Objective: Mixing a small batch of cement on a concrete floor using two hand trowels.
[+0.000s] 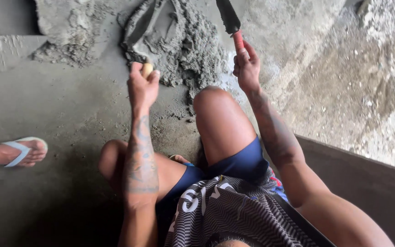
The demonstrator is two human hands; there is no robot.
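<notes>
I squat over a concrete floor. My left hand (142,84) is closed around the pale wooden handle of a trowel (138,32) whose blade lies in a heap of wet grey mortar (188,50). My right hand (247,68) grips the red handle of a second, dark-bladed trowel (228,16), which points up and away above the heap's right side. My bent knees (216,110) are between the two arms.
Another person's foot in a light flip-flop (24,151) rests at the left. A patch of dry cement powder (65,32) lies at the upper left. Rough gravelly ground (357,77) spreads to the right, beyond a dark board edge (362,164).
</notes>
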